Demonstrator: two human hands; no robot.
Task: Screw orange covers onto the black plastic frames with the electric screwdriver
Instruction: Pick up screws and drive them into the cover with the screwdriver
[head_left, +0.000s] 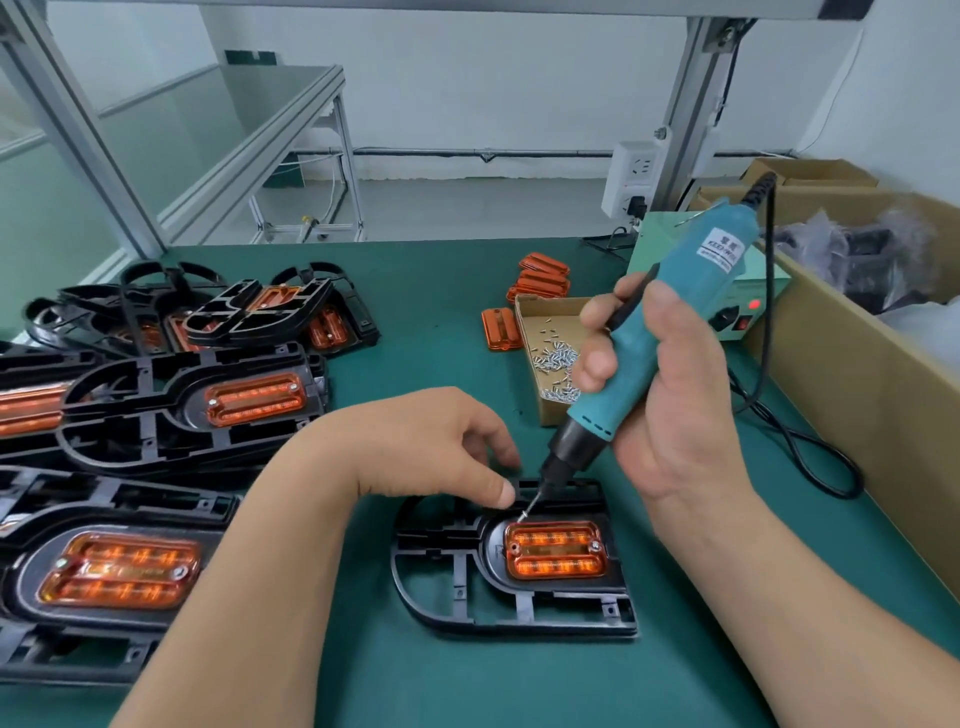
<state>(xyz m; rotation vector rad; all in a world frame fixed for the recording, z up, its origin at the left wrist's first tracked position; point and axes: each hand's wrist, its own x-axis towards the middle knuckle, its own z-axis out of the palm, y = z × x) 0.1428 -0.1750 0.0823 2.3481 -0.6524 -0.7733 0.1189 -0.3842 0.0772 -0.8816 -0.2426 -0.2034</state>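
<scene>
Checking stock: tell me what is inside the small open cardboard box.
Loose silver screws lie in the small cardboard box. The right hand and electric screwdriver cover its right part, hiding what's there.

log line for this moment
right hand: grips teal electric screwdriver; bit: screw on tip, near orange plastic cover; cover: right screw in; left hand: beside bit

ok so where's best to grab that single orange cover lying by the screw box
Pinch the orange cover by its near and far short ends, coming straight down from above. It lies flat on the green mat, and one long edge sits close against the screw box, so a pinch across the width probably lacks room.
</scene>
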